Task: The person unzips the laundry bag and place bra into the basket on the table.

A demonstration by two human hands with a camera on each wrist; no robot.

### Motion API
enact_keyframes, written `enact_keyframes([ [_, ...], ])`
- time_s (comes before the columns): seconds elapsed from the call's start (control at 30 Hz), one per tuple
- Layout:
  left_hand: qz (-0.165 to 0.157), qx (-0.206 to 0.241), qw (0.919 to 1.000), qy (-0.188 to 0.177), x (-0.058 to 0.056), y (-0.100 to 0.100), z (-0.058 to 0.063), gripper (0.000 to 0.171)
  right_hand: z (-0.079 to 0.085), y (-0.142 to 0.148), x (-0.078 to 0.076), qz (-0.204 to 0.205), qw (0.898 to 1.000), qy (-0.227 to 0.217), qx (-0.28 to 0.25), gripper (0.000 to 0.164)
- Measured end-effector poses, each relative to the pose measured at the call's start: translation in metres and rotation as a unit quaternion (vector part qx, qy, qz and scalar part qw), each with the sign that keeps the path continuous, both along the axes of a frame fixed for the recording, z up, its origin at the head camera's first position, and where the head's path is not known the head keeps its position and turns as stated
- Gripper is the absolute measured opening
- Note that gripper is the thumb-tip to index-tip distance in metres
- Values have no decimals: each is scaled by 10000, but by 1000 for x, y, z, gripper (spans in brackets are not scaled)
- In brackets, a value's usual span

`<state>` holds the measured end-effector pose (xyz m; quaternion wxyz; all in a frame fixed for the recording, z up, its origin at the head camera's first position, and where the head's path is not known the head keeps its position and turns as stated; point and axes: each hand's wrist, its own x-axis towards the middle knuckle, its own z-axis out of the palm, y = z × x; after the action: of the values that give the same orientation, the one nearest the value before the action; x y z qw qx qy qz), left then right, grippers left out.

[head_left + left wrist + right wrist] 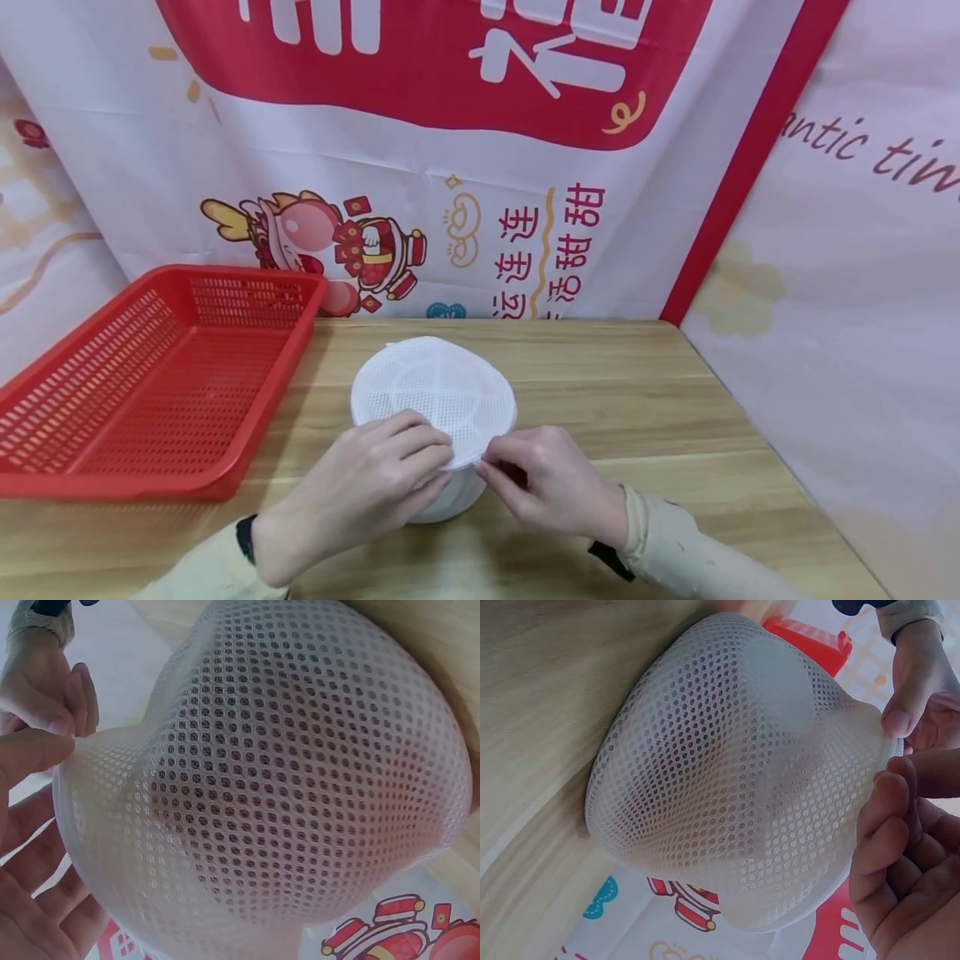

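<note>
Left of the white mesh laundry bag (435,392), a red plastic basket (127,487) is sitting on the wood-grain surface (600,400). At the bag's near-left rim, the left hand (363,483) is pinching the edge between thumb and fingers; the bag itself is standing on the surface, bulging. At its near-right rim, the right hand (551,487) is pinching the edge between thumb and forefinger. The work seems to be running partway: the bag is already standing up, its edge is being handled, and whether that edge is closing all round I cannot tell. No brand is showing on the bag. Behind it, a banner (465,158) is displaying red characters, including "连连" and "甜甜"; right of it, a pale sheet (840,267) is showing "antic tim", cut off.
</note>
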<state>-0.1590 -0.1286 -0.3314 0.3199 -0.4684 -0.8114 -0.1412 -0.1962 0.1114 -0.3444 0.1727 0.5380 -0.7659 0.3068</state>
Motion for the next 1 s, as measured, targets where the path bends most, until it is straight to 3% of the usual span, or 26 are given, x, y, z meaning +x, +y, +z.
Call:
enact_keyframes([
  [0.13,111,-77,9996,254,-1,6,2,14,1,-3,1,116,9999,12,-69,16],
  [0.33,232,-173,9990,342,0,9,4,12,3,-7,2,153,9998,111,-69,14],
  [0.73,157,-353,9981,486,1,9,4,14,2,-6,2,30,9992,396,-20,17],
  [0.87,147,-353,9974,611,0,8,2,13,1,-5,2,19,9993,368,-13,18],
  [1.0,106,-312,9974,640,1,5,1,24,1,-2,1,-5,9998,205,-18,18],
])
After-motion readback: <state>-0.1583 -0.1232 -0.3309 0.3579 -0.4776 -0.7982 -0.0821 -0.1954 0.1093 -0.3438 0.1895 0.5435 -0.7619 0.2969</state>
